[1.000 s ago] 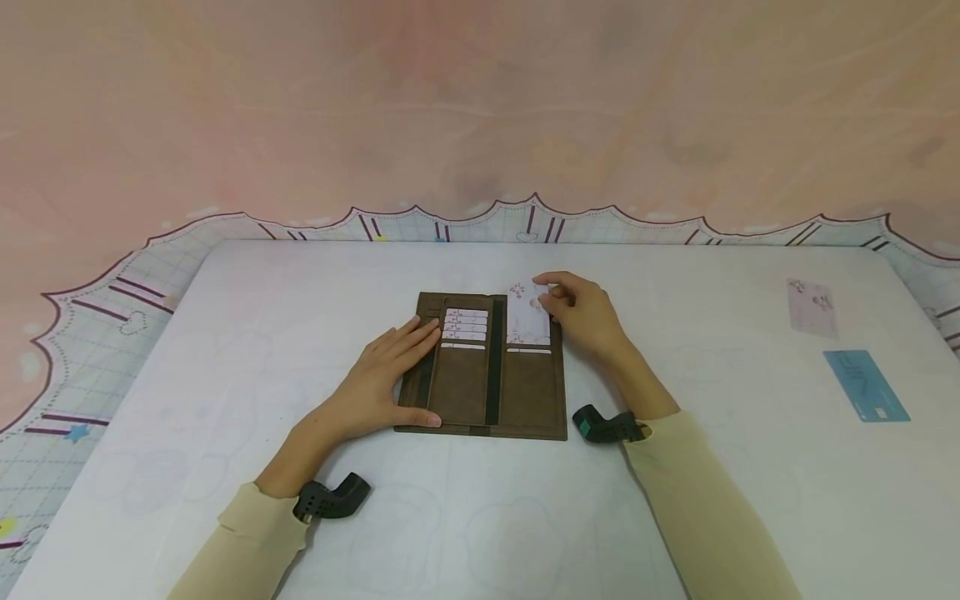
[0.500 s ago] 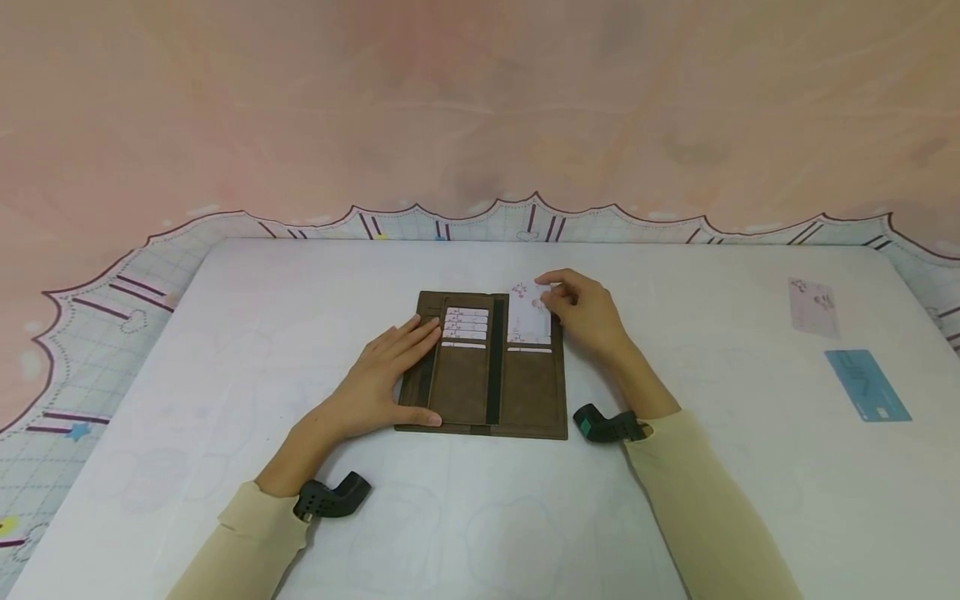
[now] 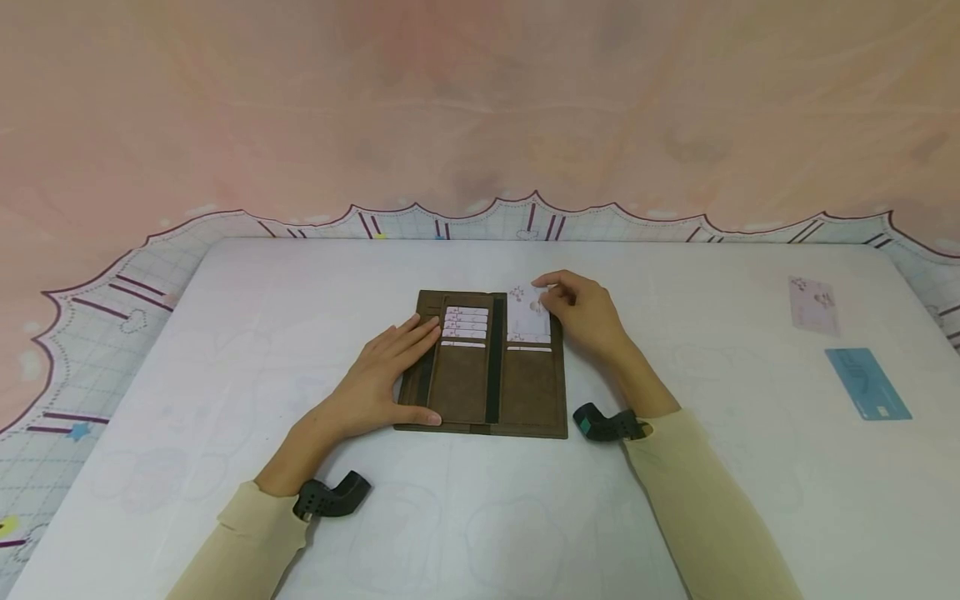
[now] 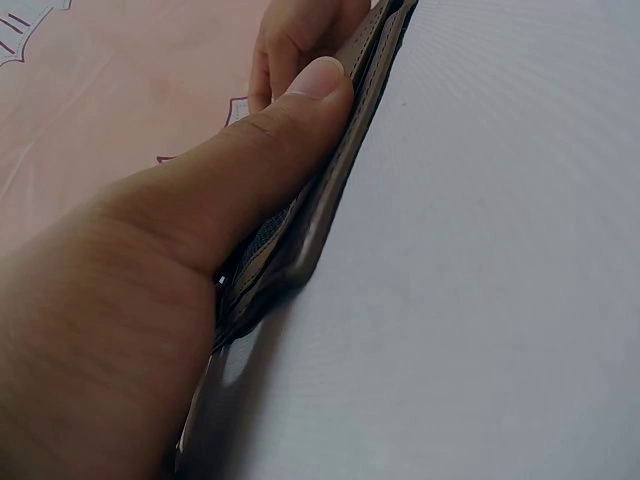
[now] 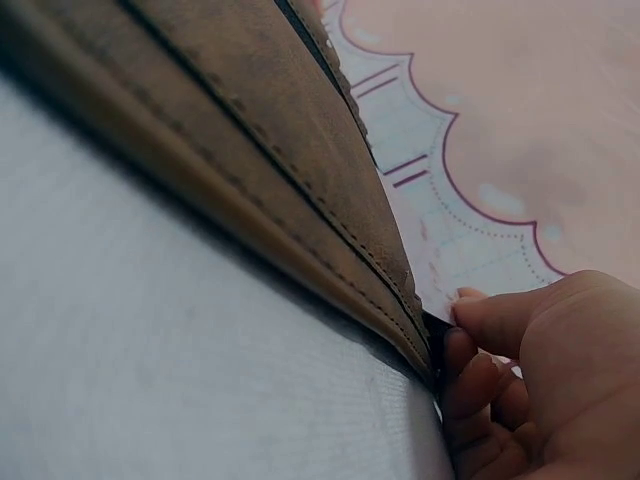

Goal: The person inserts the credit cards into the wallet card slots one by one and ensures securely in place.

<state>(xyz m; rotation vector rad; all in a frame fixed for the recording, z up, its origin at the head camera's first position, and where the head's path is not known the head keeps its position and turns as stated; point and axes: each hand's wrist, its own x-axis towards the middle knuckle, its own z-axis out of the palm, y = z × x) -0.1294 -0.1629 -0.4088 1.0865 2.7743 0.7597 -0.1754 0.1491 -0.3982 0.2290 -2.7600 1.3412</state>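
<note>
In the head view an opened brown wallet (image 3: 462, 383) lies flat on the white table. My left hand (image 3: 378, 379) rests on its left side, fingers extended and thumb lying along the near edge. My right hand (image 3: 588, 317) pinches a white card (image 3: 527, 321) with a pink floral print, at the top slot of the right panel. The card's upper end sticks out past the wallet's far edge. Several similar cards (image 3: 465, 322) fill the left panel's upper slots. In the right wrist view, the thumb and curled fingers (image 5: 490, 320) meet at the wallet's far corner.
To the right on the table (image 3: 720, 500) lie a pale pink floral card (image 3: 813, 305) and a blue card (image 3: 867, 384). A scalloped, patterned cloth border (image 3: 420, 223) runs along the table's far edge. Each wrist wears a black device (image 3: 332, 495).
</note>
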